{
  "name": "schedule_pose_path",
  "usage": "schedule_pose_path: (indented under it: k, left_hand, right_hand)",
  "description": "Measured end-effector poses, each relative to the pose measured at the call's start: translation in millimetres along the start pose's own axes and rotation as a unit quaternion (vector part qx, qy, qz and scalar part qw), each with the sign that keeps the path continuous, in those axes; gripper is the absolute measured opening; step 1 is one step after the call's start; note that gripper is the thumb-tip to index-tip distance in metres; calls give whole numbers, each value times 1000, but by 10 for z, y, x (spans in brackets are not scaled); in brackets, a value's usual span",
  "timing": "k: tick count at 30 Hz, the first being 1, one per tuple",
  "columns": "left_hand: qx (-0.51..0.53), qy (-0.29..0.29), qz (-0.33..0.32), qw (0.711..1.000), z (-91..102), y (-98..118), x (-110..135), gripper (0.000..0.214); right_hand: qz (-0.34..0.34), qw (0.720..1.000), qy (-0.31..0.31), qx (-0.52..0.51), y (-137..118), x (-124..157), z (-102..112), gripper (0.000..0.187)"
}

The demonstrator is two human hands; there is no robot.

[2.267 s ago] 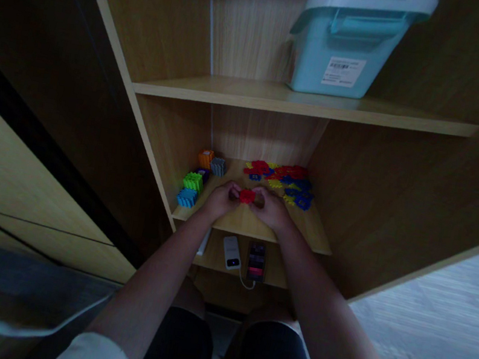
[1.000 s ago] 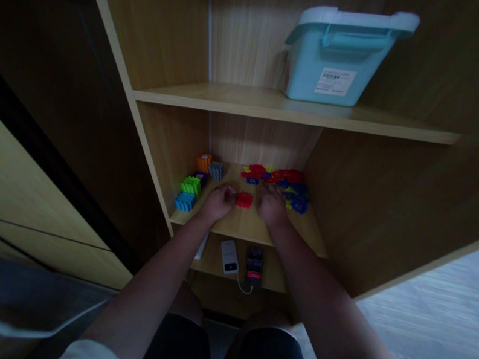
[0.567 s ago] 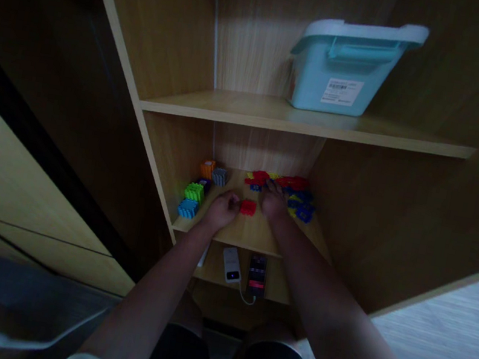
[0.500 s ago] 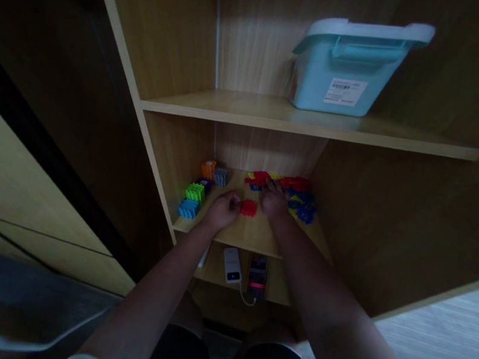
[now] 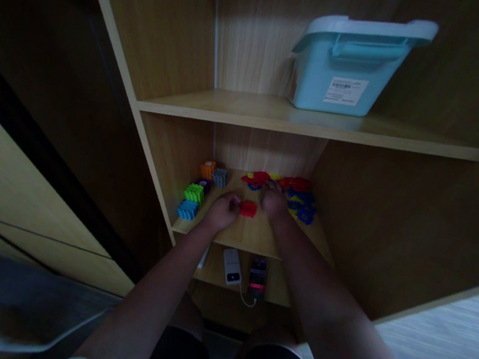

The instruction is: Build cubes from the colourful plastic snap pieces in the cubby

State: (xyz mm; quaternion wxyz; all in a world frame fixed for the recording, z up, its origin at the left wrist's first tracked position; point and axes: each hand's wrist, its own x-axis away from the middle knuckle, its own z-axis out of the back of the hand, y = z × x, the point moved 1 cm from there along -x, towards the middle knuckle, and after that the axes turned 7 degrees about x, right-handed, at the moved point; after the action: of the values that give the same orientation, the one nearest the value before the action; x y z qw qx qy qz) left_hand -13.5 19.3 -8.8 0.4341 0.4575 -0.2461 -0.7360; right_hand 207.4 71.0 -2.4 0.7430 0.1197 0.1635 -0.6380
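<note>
On the middle shelf [image 5: 224, 233], my left hand [image 5: 224, 210] is closed, its fingertips pinching the left edge of a red interlocking plastic piece [image 5: 248, 208]. My right hand [image 5: 273, 199] reaches over a loose pile of flat pieces, fingers stretched out and touching those at the back. The pile has red pieces [image 5: 294, 183] at the rear and blue pieces [image 5: 306, 214] mixed with yellow to the right. Along the shelf's left side stand small cubes of such pieces: orange [image 5: 207, 169], grey [image 5: 220, 177], green [image 5: 194, 192] and blue [image 5: 187, 209], plus a dark purple one [image 5: 205, 185].
A light blue lidded storage box [image 5: 347, 69] stands on the shelf above. Below lie a white power bank [image 5: 232, 264] and a phone [image 5: 258, 274], joined by a cable. Cabinet walls [image 5: 393, 217] enclose both sides.
My right fingers have shifted slightly among the pieces at the back, and a few red and blue ones moved a little left. My left hand stays at the red piece.
</note>
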Motion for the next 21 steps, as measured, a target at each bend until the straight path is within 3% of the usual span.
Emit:
schedule_pose_path:
  k: [7, 12, 16, 21]
  left_hand:
    - [19, 31, -1, 999, 24, 7, -12, 27]
    - [44, 31, -18, 998, 50, 30, -8, 25]
    - [80, 24, -34, 996, 42, 35, -3, 33]
    - [131, -6, -53, 990, 21, 59, 16, 41]
  right_hand:
    - [15, 989, 112, -99, 51, 103, 91, 47]
    - [17, 958, 204, -200, 73, 298, 149, 37]
    - [36, 945, 216, -244, -14, 533, 286, 19]
    - [82, 939, 210, -258, -140, 700, 407, 12]
